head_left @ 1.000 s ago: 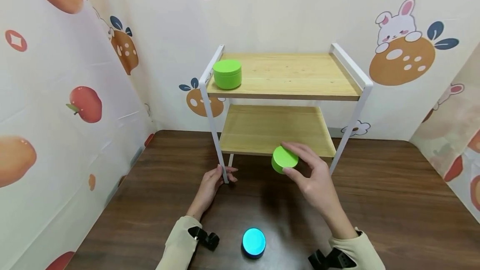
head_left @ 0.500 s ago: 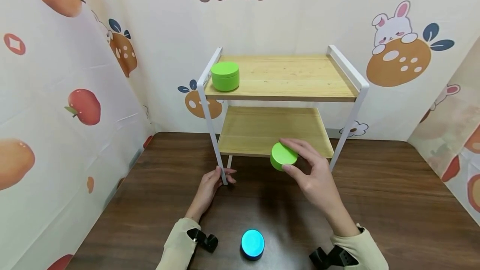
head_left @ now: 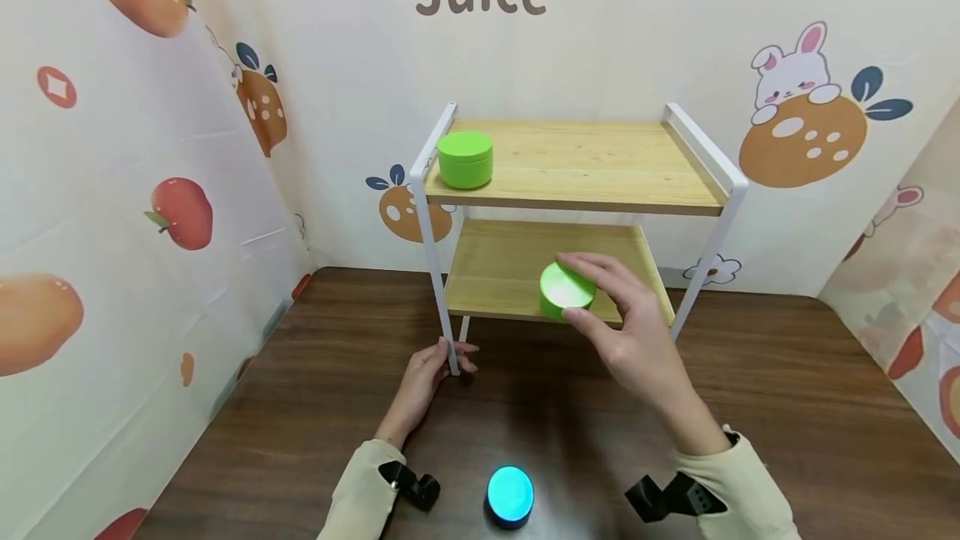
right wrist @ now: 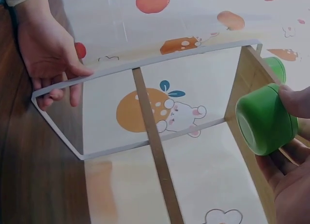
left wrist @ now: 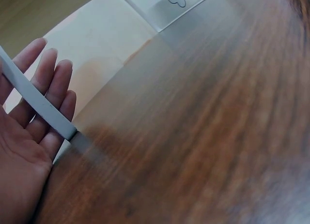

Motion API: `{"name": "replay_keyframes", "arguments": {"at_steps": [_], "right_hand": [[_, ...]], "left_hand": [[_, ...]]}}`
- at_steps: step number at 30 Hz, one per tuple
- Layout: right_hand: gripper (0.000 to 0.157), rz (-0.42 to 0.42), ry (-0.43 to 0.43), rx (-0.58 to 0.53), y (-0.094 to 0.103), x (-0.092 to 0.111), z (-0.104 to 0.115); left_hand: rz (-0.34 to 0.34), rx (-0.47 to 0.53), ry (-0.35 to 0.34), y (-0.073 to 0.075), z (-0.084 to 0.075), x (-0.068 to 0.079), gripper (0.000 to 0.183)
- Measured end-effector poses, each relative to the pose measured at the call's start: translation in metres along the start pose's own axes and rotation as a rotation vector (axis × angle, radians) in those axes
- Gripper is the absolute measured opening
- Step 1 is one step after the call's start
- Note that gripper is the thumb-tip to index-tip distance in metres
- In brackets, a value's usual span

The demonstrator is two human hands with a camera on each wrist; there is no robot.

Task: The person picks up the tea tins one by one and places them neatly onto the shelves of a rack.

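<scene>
My right hand [head_left: 636, 338] grips a green round lidded jar [head_left: 564, 290] between thumb and fingers, before the front edge of the lower shelf board [head_left: 491, 269]. In the right wrist view this jar [right wrist: 264, 118] is tipped, its base towards the camera. My left hand [head_left: 418, 380] holds the white front left leg [head_left: 437, 277] of a two-tier shelf rack near its foot. Across the fingers of the left hand [left wrist: 29, 141] runs that leg [left wrist: 41, 105]. Another green jar [head_left: 465, 161] stands upright at the left end of the upper board [head_left: 592, 165].
A round jar with a bright blue lid [head_left: 510, 494] stands on the dark wooden table [head_left: 322, 440], in front of the rack between my forearms. Printed wall sheets [head_left: 600, 40] close off the back and both sides.
The right hand has risen with the green jar, from below the lower board's front edge to overlapping that board in view. The left hand stays on the leg. The head view shifted slightly.
</scene>
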State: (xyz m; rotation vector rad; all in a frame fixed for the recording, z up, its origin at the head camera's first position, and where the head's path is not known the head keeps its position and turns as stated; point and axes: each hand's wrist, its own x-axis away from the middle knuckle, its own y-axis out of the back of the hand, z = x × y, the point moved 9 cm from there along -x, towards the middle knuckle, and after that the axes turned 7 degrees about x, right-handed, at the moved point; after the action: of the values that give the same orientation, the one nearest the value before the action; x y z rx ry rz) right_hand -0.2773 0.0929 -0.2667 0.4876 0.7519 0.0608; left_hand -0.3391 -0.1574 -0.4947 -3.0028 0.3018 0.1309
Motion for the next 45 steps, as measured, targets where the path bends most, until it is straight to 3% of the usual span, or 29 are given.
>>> {"name": "replay_keyframes", "arguments": {"at_steps": [8,20,29,38,45], "right_hand": [[0.052,-0.042,-0.001,-0.005,0.012,-0.013,0.01],[0.053,-0.053,0.081,-0.029,0.032,-0.034,0.032],[0.048,-0.08,0.078,-0.018,0.046,-0.041,0.043],[0.053,-0.123,0.086,-0.027,0.055,-0.056,0.05],[0.053,-0.114,0.066,0.082,0.051,-0.075,0.051]], "left_hand": [[0.001,-0.003,0.001,0.0,0.001,0.001,0.069],[0.009,0.004,0.0,-0.002,0.0,0.0,0.07],[0.013,0.006,-0.005,-0.002,0.0,-0.001,0.07],[0.012,0.001,-0.018,-0.001,-0.001,0.0,0.07],[0.001,-0.008,-0.006,-0.002,0.0,0.0,0.067]]}}
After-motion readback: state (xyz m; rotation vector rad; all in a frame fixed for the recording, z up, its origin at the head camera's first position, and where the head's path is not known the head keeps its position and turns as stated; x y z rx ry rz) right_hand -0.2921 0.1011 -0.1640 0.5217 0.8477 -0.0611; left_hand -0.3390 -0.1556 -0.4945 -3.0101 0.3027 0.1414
